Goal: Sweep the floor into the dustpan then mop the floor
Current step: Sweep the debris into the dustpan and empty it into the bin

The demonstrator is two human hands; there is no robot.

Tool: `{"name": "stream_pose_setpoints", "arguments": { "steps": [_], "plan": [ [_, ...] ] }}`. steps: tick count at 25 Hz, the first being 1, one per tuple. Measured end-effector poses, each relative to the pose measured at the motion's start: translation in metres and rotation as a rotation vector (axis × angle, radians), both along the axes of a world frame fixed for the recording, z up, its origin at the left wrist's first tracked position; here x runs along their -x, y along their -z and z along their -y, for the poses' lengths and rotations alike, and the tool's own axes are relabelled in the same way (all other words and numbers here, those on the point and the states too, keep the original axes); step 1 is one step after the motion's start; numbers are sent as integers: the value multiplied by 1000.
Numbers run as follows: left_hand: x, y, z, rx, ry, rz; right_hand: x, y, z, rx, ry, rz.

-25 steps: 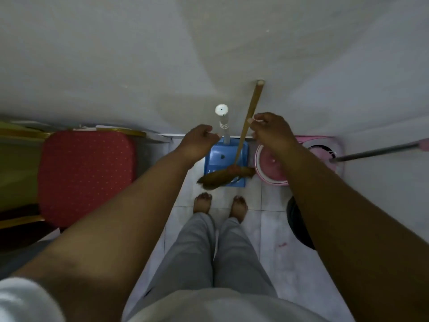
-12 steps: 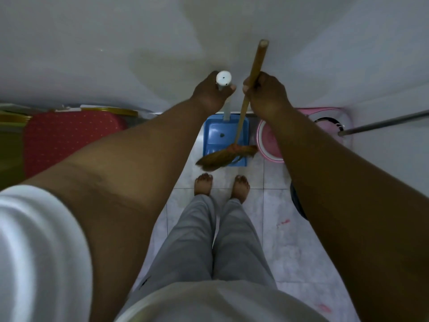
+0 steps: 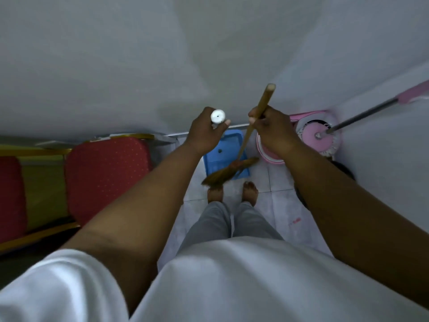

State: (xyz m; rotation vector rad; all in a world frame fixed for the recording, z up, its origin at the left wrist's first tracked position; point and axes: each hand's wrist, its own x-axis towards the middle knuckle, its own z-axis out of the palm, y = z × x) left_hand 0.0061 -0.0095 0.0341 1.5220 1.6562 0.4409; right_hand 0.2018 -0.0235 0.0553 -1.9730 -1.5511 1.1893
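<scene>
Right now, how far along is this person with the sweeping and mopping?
Done: nothing clearly finished; I cannot tell what dirt is in the blue dustpan. In hand: sweeping. The left hand grips the dustpan's white-capped handle, the right hand grips the broom, its bristles at the pan's mouth. Left: mopping; the mop sits untouched in the pink bucket.

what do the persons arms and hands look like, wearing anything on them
The left hand and right hand are bare: no gloves, rings or watch show. The left arm has a loose white short sleeve at the top, and its forearm is uncovered. The right arm shows no sleeve.
</scene>
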Motion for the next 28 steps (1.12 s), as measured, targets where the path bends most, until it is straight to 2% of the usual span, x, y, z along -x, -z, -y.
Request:
{"name": "stream_pose_setpoints", "arguments": {
  "steps": [5, 9, 12, 14, 18, 20, 24, 28],
  "plan": [
    [4, -31, 12, -53, 36, 7, -17, -33, 28, -21, 42, -82],
    [1, -46, 25, -87, 172, -24, -31, -48, 49, -6, 10, -138],
    [-6, -56, 38, 112, 105, 158, -43, -51, 71, 18, 69, -209],
    [-12, -61, 49, 229, 32, 280, -50, -56, 87, 40, 196, -381],
    [-28, -68, 63, 438, 65, 343, -66, -55, 125, 94, 526, -715],
    [-38, -65, 70, 583, -10, 389, -73, -52, 150, 141, 687, -821],
    [-58, -48, 83, 777, -164, 369, -66, -57, 215, 98, 1162, -1045],
    [-70, -35, 94, 975, 16, 197, -45, -63, 279, 38, 1495, -1044]
  ]
}}
